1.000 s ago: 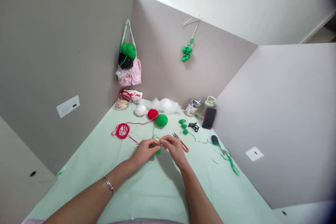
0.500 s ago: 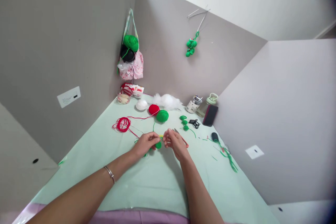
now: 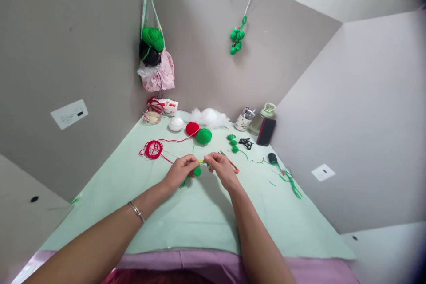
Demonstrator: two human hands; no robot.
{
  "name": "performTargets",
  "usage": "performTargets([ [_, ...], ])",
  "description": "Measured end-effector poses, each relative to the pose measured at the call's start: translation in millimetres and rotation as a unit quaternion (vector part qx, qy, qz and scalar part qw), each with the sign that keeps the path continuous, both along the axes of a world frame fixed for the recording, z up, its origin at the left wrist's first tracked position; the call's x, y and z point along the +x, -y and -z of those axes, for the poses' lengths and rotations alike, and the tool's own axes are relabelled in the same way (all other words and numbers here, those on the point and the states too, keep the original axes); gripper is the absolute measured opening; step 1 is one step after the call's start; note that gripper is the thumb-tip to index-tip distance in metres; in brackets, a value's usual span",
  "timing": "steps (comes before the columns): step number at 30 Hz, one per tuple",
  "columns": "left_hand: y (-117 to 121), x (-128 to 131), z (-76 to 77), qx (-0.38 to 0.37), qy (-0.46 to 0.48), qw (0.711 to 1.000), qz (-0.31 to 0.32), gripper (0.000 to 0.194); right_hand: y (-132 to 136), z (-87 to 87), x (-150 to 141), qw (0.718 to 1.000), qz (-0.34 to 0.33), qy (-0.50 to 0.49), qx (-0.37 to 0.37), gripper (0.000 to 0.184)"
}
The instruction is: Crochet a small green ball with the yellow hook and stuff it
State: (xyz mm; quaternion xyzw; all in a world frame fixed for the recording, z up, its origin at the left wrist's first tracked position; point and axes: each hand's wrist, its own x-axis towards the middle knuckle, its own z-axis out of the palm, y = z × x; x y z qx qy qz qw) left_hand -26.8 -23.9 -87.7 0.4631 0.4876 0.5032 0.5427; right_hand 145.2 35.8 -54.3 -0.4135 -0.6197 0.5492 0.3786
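Note:
My left hand (image 3: 181, 171) is closed on a small green crochet piece (image 3: 197, 171), whose rounded end hangs below the fingers. Between my hands shows a thin yellow crochet hook (image 3: 201, 160); its tip is hidden. The fingers of my right hand (image 3: 220, 168) pinch together at the hook's right end, with green yarn around them. A strand runs up toward a green yarn ball (image 3: 204, 136). Beyond my right hand lie orange-handled scissors (image 3: 234, 167), partly covered by it.
A red yarn coil (image 3: 153, 150) lies left, near red (image 3: 192, 129) and white (image 3: 176, 124) yarn balls. White stuffing (image 3: 210, 118) sits behind. Small green pieces (image 3: 234, 143), a black clip (image 3: 246, 143), a phone (image 3: 266, 132), a bottle (image 3: 258, 123) and a pen cup (image 3: 244, 120) stand or lie right.
My right hand came away from the hook with its fingers loosened, then returned and pinched at it. The left hand kept its hold. The head view has tilted down.

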Motion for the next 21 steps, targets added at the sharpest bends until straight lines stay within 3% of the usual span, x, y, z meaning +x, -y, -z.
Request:
performTargets([
  [8, 1.4, -6.3, -6.6, 0.029, 0.015, 0.999, -0.031, 0.023, 2.5, -22.3, 13.6, 0.998, 0.044, -0.024, 0.036, 0.053],
  [15, 4.8, -6.4, -13.2, 0.056, 0.011, 0.998, -0.037, 0.033, 15.8, -25.9, -2.0, 0.996, -0.064, 0.059, 0.015, 0.028],
  [21, 5.1, -7.6, -15.2, 0.066, -0.013, 0.997, -0.038, 0.029, 15.6, -30.3, -3.3, 0.993, -0.090, 0.076, 0.019, 0.014],
])
